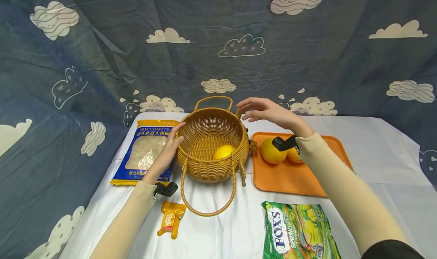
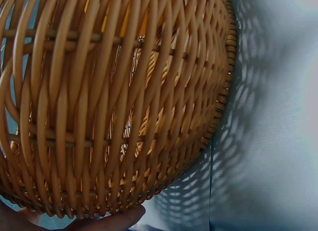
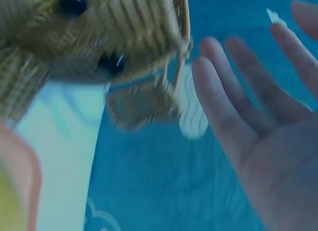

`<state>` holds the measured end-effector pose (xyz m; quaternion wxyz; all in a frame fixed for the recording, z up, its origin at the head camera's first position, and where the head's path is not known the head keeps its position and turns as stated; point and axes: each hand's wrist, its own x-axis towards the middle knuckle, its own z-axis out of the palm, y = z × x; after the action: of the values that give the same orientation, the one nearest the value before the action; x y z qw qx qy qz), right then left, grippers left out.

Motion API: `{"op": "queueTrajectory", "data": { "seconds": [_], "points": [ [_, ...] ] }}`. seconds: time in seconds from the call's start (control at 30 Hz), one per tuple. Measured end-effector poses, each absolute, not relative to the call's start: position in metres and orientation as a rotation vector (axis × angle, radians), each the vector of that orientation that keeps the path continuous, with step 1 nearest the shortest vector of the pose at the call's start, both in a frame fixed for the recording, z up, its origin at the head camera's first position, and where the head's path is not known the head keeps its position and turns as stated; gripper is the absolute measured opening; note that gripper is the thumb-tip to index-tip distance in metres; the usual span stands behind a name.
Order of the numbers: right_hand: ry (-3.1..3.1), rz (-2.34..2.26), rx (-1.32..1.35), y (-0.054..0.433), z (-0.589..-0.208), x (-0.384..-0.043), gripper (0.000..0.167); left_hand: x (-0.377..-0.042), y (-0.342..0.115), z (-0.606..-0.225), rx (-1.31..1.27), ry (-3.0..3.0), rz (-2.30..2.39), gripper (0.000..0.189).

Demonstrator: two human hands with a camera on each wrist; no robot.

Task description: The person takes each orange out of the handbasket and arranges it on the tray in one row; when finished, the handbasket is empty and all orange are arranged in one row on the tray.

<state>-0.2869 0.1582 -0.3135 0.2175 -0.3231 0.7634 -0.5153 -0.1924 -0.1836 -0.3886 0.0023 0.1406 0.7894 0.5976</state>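
A round wicker basket [image 1: 211,171] with black eyes and a woven snout stands open, one looped handle upright behind and the other lying forward. Inside it lies a yellow fruit [image 1: 224,152], like a lemon. My left hand [image 1: 167,153] grips the basket's left rim; the left wrist view shows its thumb [image 2: 126,218] against the weave. Beside the right rim hovers my right hand [image 1: 264,110], fingers spread and slightly bent, holding nothing. In the right wrist view its fingertips [image 3: 201,64] are close to the basket's rear edge.
Right of the basket, an orange tray [image 1: 290,179] carries yellow-orange fruits [image 1: 273,151], partly behind the right wrist. A blue-and-yellow pasta bag [image 1: 146,149] lies at left, under my left hand. In front lie a small orange snack packet [image 1: 171,219] and a green Fox's candy bag [image 1: 300,230].
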Motion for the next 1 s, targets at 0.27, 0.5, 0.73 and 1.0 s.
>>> {"op": "queueTrajectory", "data": {
  "seconds": [0.27,0.5,0.73,1.0],
  "points": [
    [1.898,-1.138,-0.955,0.095,-0.309,-0.302,0.041,-0.211,-0.194,-0.421,0.477,2.508,1.906,0.050],
    [1.828,-0.806,-0.833,0.065,-0.307,-0.309,0.043,-0.211,-0.193,-0.417,0.444,2.501,1.882,0.051],
    [1.707,-0.635,-0.751,0.057,-0.308,-0.310,0.045,-0.210,-0.192,-0.415,0.443,2.499,1.880,0.053],
    [1.737,-0.464,-0.678,0.042,-0.302,-0.305,0.049,-0.212,-0.193,-0.421,0.458,2.525,1.888,0.051]
  ]
}}
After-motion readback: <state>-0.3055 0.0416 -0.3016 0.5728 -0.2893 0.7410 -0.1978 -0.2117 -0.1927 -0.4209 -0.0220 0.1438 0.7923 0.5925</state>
